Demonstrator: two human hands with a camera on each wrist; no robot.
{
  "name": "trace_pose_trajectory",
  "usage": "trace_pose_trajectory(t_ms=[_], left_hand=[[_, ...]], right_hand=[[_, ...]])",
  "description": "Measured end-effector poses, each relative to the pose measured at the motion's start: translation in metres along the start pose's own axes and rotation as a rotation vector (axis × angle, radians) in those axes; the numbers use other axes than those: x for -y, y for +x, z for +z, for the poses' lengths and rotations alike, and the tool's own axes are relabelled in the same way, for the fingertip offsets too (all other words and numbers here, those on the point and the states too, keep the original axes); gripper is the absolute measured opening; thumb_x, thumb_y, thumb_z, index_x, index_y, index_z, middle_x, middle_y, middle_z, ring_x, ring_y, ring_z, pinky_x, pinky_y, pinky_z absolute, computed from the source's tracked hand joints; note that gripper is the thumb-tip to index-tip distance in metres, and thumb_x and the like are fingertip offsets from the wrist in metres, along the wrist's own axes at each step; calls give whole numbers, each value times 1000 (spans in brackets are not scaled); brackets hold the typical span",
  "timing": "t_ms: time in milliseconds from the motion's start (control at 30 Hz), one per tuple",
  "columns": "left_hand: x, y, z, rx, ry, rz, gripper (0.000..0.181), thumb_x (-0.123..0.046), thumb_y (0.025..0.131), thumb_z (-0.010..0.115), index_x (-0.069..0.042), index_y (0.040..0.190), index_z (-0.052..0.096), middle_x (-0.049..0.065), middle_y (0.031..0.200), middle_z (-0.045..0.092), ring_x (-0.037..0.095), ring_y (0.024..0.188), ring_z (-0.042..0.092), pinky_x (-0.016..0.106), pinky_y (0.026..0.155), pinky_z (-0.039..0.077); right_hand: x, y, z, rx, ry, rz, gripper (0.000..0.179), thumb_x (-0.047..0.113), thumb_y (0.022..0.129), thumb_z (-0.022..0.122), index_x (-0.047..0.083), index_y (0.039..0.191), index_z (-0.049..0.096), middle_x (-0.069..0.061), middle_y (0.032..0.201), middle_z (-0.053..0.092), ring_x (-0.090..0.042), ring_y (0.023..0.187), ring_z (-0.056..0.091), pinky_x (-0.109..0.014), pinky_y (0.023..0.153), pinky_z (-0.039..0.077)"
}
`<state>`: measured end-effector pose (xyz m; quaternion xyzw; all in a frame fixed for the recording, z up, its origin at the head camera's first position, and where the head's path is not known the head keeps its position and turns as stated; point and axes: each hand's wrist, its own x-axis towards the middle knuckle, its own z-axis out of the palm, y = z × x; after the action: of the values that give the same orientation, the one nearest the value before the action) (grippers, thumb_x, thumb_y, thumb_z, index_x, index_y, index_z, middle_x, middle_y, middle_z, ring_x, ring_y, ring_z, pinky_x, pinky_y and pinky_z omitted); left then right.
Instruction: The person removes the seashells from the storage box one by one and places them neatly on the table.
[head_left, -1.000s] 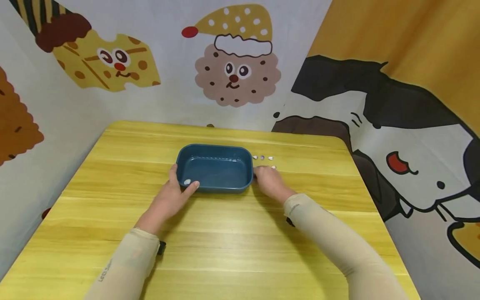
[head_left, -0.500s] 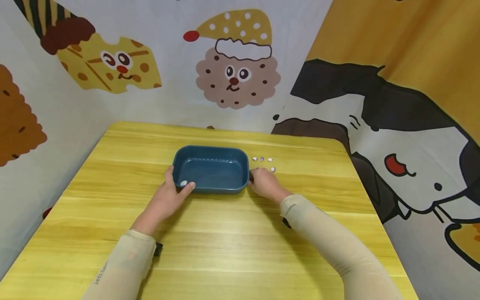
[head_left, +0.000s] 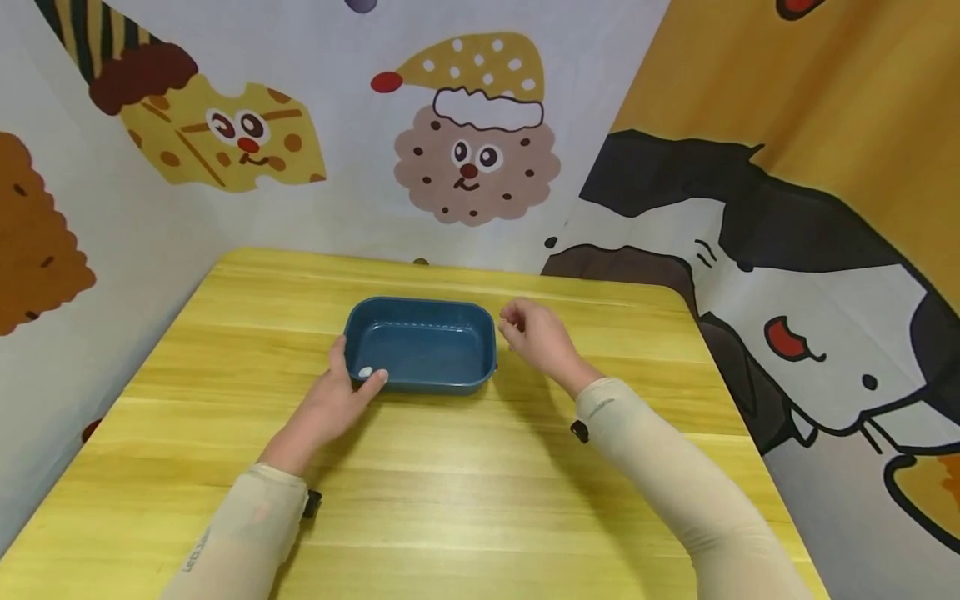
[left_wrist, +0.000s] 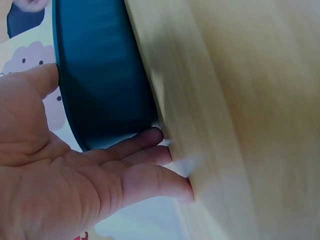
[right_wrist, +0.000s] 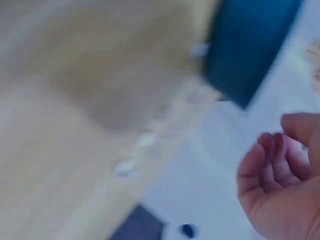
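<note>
A deep blue rectangular tray (head_left: 420, 305) sits on the table. My left hand (head_left: 327, 408) holds its near left corner, thumb at the near rim and fingers along the left end. In the left wrist view the fingertips (left_wrist: 156, 134) reach down to the table beside the tray's wall. Inside that corner lies a small whitish piece (head_left: 366, 372). My right hand (head_left: 543, 337) hovers just off the tray's right end, fingers loosely curled, thumb near the forefinger, nothing visible between them. Blurred pale pieces (right_wrist: 147, 139) lie on the table, mostly hidden behind this hand in the head view.
The wooden table (head_left: 450, 500) reaches back to a wall hung with cartoon-print cloth (head_left: 337, 217). Another pale piece (right_wrist: 200, 49) lies close against the tray's side in the right wrist view.
The tray has shifted slightly left with my left hand on it. My right hand has come off the tray's right end and risen, now covering the pale pieces.
</note>
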<state>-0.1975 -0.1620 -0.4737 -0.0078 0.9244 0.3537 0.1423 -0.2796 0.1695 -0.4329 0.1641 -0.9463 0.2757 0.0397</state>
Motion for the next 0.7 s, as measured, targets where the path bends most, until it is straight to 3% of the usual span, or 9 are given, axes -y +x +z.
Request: trace_pose_trajectory(t_ms=[67,133,267,433,533,700], left_hand=[[1,0,-1,3,6,9,109,-71,107,42,-11,167,-27,44,163,33,60,148,42,71,119,38],[1,0,-1,4,14,24,107,-71,107,41,-12,169,-23,41,166,30,59,150,40,71,120,37],[2,1,0,12,20,39,101,-68,109,39,-6,171,-9,35,172,21,58,155,32,71,124,32],[6,2,0,12,12,42,101,-65,110,39,5,169,-3,38,172,17,58,156,28,70,125,32],[9,2,-1,6,1,55,100,-61,111,42,5,169,-5,39,172,16,58,157,28,69,125,32],[13,-1,-8,-13,5,67,98,-56,112,45,7,168,-5,40,170,19,57,155,32,68,123,35]], right_hand=[[20,6,-1,-40,21,-65,20,21,106,69,7,119,72,-7,106,73,-22,91,70,-38,79,60],[42,11,7,-28,19,-145,26,23,107,68,7,126,71,-8,117,73,-24,101,72,-40,86,62],[80,20,42,141,-35,-236,39,31,108,67,12,143,64,-7,142,67,-25,121,70,-40,100,60],[103,33,98,348,-93,-199,53,36,108,65,17,156,53,-3,160,55,-21,147,56,-38,118,50],[111,39,120,386,-75,-166,56,34,108,66,15,158,52,-4,163,54,-22,153,50,-38,124,44],[122,51,134,407,-116,-185,57,34,107,67,15,159,52,-6,162,55,-23,153,50,-38,126,42]])
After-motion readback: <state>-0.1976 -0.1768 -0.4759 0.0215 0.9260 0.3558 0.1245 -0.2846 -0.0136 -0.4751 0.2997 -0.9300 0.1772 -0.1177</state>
